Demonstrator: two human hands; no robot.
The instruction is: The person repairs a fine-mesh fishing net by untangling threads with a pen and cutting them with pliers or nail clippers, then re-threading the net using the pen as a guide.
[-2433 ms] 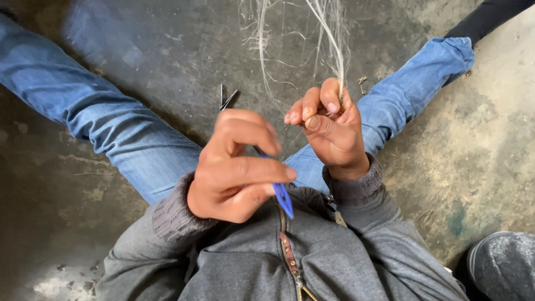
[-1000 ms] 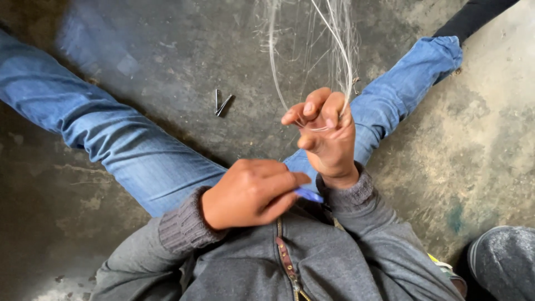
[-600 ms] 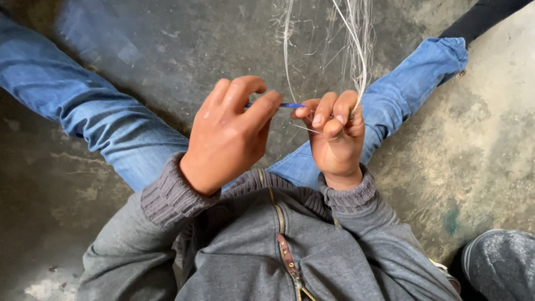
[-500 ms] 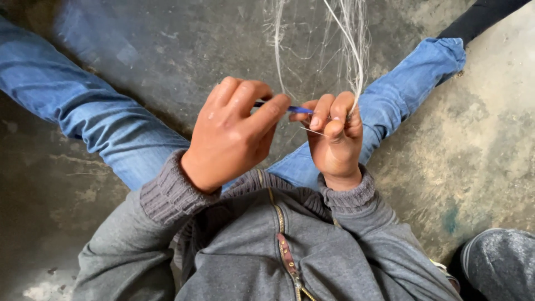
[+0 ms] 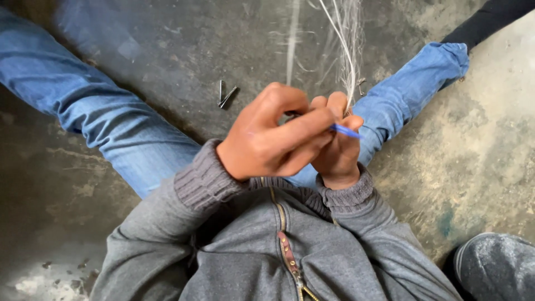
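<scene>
Above the lap of a seated person, the left hand (image 5: 267, 139) is curled, its thumb and forefinger pinching a thin blue pointed tool (image 5: 345, 131) whose tip pokes out to the right past the knuckles. Just behind and touching it, the right hand (image 5: 337, 147) is mostly hidden; its fingertips (image 5: 336, 103) are pressed together on a bundle of fine pale fibres (image 5: 348, 61) that runs up and away from the hands toward the top of the view. Some loose strands fan out from the bundle and blur against the floor. Both wrists sit in the ribbed cuffs of a grey zipped jacket (image 5: 267, 251), whose zip runs down the middle of the chest. The legs, in blue jeans (image 5: 111, 122), are spread wide to either side on a dark, stained concrete floor (image 5: 167, 50). Between the legs, near the left hand but apart from it, lies a small dark metal clip (image 5: 225, 95) with two prongs. At the lower right corner is a rounded grey shoe (image 5: 496, 267), well apart from the hands.
</scene>
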